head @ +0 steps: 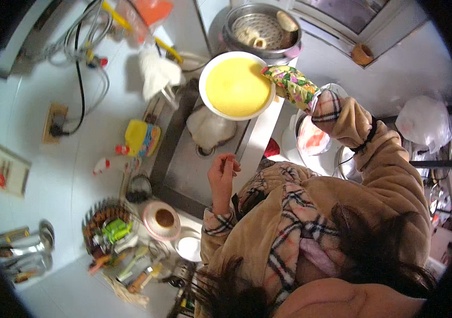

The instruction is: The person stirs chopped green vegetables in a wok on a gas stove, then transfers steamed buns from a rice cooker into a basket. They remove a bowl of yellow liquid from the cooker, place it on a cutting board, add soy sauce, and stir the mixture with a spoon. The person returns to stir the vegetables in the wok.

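My right hand, inside a floral oven mitt, grips the rim of a white bowl. Smooth yellow food fills the bowl, which is held over the far part of a metal sink. Bare and loosely curled, my left hand is over the sink's near side with nothing visible in it. A pale cloth-like item lies in the basin beside the drain, partly below the bowl.
Behind the bowl stands a metal steamer pot with pieces of food on its perforated tray. A yellow bottle is left of the sink. Nearer are a utensil basket and a pink-rimmed bowl. Cables hang along the wall.
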{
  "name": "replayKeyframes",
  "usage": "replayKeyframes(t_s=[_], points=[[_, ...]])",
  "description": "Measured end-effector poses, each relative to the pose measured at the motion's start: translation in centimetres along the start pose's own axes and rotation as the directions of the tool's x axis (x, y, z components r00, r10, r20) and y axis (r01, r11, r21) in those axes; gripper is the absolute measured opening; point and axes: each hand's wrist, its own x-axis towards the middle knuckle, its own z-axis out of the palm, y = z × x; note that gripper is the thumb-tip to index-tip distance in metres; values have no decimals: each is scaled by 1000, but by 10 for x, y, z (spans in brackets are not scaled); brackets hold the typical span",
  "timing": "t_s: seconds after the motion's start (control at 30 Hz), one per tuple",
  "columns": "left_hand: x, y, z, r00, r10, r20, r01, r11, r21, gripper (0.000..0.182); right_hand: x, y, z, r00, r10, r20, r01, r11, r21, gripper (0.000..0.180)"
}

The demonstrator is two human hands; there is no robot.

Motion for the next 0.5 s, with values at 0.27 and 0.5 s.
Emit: replayKeyframes(t_s=[0.27,0.5], points=[[-95,-33,6,990,-70,-122,59,994,-89,16,-14,92,25,992,101,78,-83,974,-212,37],[-187,-54,36,926,-168,-339,123,981,-152,14,-20,138,10,959,220,180,-152,931,-333,36]])
